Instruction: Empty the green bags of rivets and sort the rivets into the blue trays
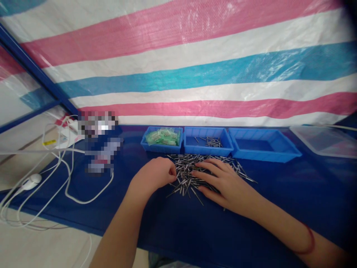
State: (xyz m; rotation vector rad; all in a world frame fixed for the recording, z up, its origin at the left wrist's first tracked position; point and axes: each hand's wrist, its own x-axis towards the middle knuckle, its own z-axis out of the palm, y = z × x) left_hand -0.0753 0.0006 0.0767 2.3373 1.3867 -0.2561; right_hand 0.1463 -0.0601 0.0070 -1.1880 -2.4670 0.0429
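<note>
A loose pile of thin, silvery metal rods, some with darker ends [184, 173], lies on the blue tabletop [178, 223]. At its left edge my left hand [156, 173] is closed, with thumb and fingers curled together; whatever is between them is hidden. My right hand [223, 182] rests over the right part of the pile, fingers spread and touching the rods. Just behind the pile, the middle blue bin [208, 150] holds a small group of similar rods. Green-tinted clear packets [164, 137] with metal pieces inside fill the left blue bin [160, 149].
A third blue bin [264, 153] stands at the right, beside a clear plastic container [323, 143]. White cables [83, 202] and a white plug-like device [31, 181] lie on the left. Striped plastic sheeting [195, 78] hangs along the back.
</note>
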